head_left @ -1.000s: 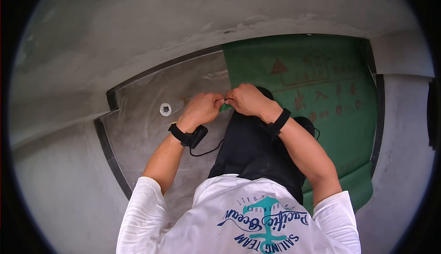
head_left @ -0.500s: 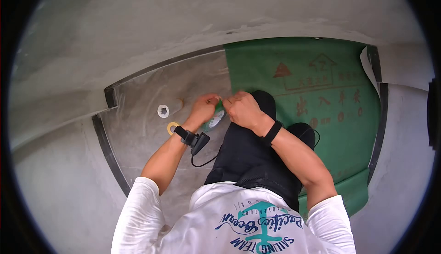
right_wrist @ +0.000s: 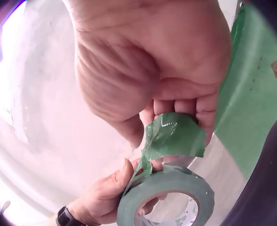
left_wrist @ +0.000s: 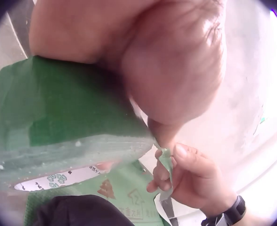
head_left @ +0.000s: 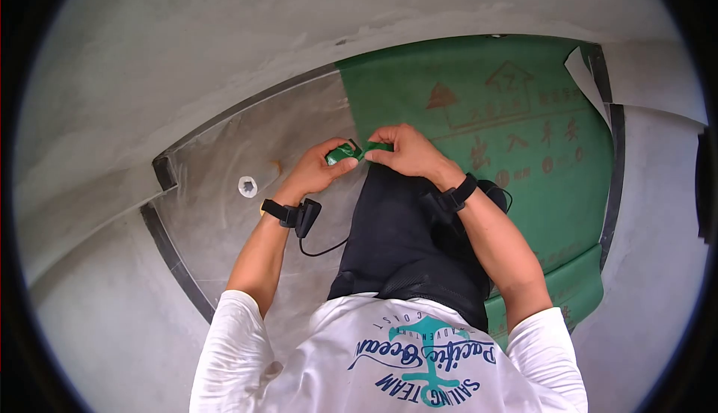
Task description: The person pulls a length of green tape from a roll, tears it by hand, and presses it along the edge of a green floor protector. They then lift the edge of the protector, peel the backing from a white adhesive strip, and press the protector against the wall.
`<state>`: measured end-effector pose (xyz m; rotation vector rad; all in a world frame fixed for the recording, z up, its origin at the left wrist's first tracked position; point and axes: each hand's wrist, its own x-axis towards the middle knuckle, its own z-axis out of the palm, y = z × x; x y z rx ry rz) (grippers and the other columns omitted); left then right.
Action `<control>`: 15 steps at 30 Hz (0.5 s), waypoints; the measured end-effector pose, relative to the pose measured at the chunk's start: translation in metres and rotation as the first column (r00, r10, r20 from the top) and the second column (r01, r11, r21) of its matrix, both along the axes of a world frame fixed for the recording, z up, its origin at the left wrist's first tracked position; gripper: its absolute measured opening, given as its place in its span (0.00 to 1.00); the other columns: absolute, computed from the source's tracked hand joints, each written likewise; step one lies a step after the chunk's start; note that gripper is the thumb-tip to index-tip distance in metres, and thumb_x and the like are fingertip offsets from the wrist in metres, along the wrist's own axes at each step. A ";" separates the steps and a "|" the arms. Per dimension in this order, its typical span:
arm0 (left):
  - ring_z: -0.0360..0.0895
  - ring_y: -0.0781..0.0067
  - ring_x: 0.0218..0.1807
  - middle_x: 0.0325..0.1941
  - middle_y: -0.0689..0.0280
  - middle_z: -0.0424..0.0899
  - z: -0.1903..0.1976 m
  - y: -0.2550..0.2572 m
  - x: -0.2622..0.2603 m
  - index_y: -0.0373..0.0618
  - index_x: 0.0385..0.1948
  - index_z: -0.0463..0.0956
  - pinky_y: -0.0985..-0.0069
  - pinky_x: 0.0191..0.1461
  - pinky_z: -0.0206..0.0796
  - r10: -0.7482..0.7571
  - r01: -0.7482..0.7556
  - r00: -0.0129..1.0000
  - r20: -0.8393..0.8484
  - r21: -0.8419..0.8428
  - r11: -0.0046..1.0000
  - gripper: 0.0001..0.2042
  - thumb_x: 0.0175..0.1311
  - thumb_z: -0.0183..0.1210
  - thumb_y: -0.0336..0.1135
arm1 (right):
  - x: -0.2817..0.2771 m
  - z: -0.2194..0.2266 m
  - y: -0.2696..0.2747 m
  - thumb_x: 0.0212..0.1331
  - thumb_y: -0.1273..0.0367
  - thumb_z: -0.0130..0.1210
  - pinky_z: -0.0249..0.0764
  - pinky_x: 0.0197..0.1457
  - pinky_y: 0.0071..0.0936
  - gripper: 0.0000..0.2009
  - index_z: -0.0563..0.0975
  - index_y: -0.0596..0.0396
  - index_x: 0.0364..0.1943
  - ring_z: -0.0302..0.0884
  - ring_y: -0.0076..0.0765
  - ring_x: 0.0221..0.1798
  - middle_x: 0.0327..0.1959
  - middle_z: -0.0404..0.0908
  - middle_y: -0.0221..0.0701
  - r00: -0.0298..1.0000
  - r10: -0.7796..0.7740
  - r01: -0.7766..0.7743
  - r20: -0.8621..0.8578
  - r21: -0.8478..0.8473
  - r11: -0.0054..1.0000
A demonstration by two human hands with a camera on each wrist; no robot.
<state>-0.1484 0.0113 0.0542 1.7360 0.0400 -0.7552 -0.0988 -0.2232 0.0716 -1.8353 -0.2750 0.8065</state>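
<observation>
My left hand (head_left: 318,168) grips a roll of green tape (head_left: 343,153), thumb on its near side. In the right wrist view the roll (right_wrist: 124,207) shows its ring side, with the left hand (right_wrist: 101,197) around its edge. A short, crumpled strip of tape (right_wrist: 176,136) lies against the fingers of my right hand (right_wrist: 152,56), its narrow twisted part reaching down to the roll. Thumb and fingers of the right hand (head_left: 410,153) pinch this strip close to the roll. The left wrist view shows the right hand (left_wrist: 195,179) holding the strip's thin end (left_wrist: 166,165).
A white-ended roll (head_left: 247,186) stands on the grey floor (head_left: 224,144) to the left. Green printed sheeting (head_left: 538,211) covers the floor on the right, its upper right corner curled. Dark-clothed legs (head_left: 396,241) are below the hands, and a grey wall (head_left: 224,39) rises beyond.
Both hands have turned, showing the green tape roll from above. A piece of green tape now shows in the right hand's fingers. The camera view has shifted slightly.
</observation>
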 end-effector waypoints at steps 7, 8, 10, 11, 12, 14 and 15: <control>0.80 0.61 0.39 0.39 0.62 0.84 0.027 -0.013 0.003 0.45 0.47 0.79 0.68 0.43 0.71 -0.209 0.100 0.922 0.327 0.321 0.942 0.18 0.60 0.67 0.45 | 0.004 0.003 0.003 0.49 0.67 0.67 0.75 0.43 0.41 0.14 0.81 0.63 0.37 0.81 0.55 0.37 0.33 0.84 0.48 0.990 0.095 -0.077 0.106 -0.160 0.984; 0.80 0.55 0.40 0.38 0.59 0.84 0.025 -0.012 0.002 0.46 0.46 0.79 0.64 0.43 0.71 -0.262 0.128 0.905 0.335 0.372 0.919 0.18 0.60 0.67 0.46 | 0.004 0.003 0.003 0.49 0.67 0.67 0.75 0.43 0.41 0.14 0.81 0.63 0.37 0.81 0.55 0.37 0.33 0.84 0.48 0.990 0.095 -0.077 0.109 -0.158 0.984; 0.80 0.50 0.41 0.38 0.56 0.84 0.024 -0.014 0.002 0.47 0.45 0.80 0.61 0.44 0.71 -0.316 0.154 0.884 0.343 0.425 0.892 0.17 0.59 0.66 0.46 | 0.001 0.004 0.001 0.50 0.66 0.67 0.76 0.44 0.41 0.14 0.81 0.63 0.37 0.82 0.56 0.40 0.34 0.83 0.49 0.967 0.155 -0.115 0.201 -0.194 0.974; 0.80 0.50 0.42 0.37 0.56 0.84 0.024 -0.016 0.002 0.50 0.45 0.81 0.59 0.45 0.71 -0.330 0.171 0.886 0.326 0.432 0.886 0.16 0.60 0.64 0.47 | 0.000 0.006 0.001 0.50 0.66 0.67 0.76 0.44 0.41 0.14 0.81 0.63 0.37 0.82 0.56 0.40 0.34 0.83 0.49 0.966 0.157 -0.118 0.205 -0.189 0.975; 0.80 0.49 0.42 0.36 0.56 0.84 0.024 -0.017 0.001 0.52 0.45 0.81 0.57 0.46 0.71 -0.339 0.182 0.889 0.308 0.443 0.878 0.16 0.61 0.62 0.49 | -0.001 0.007 0.000 0.50 0.66 0.67 0.76 0.45 0.42 0.14 0.81 0.63 0.37 0.82 0.57 0.41 0.34 0.83 0.49 0.968 0.143 -0.093 0.209 -0.233 0.968; 0.81 0.48 0.41 0.35 0.55 0.85 0.017 -0.024 -0.007 0.52 0.43 0.83 0.56 0.45 0.72 -0.315 0.112 0.872 0.373 0.475 0.873 0.14 0.62 0.60 0.47 | -0.005 -0.002 0.005 0.50 0.65 0.67 0.74 0.37 0.41 0.14 0.81 0.61 0.36 0.81 0.54 0.34 0.30 0.83 0.47 0.941 0.153 -0.069 0.302 -0.272 0.960; 0.81 0.48 0.41 0.34 0.54 0.85 0.021 -0.027 -0.007 0.52 0.42 0.83 0.55 0.45 0.72 -0.332 0.111 0.878 0.345 0.529 0.841 0.12 0.61 0.59 0.44 | -0.010 -0.005 0.009 0.49 0.65 0.66 0.75 0.38 0.42 0.14 0.81 0.61 0.36 0.81 0.55 0.34 0.29 0.82 0.47 0.942 0.130 -0.030 0.309 -0.310 0.950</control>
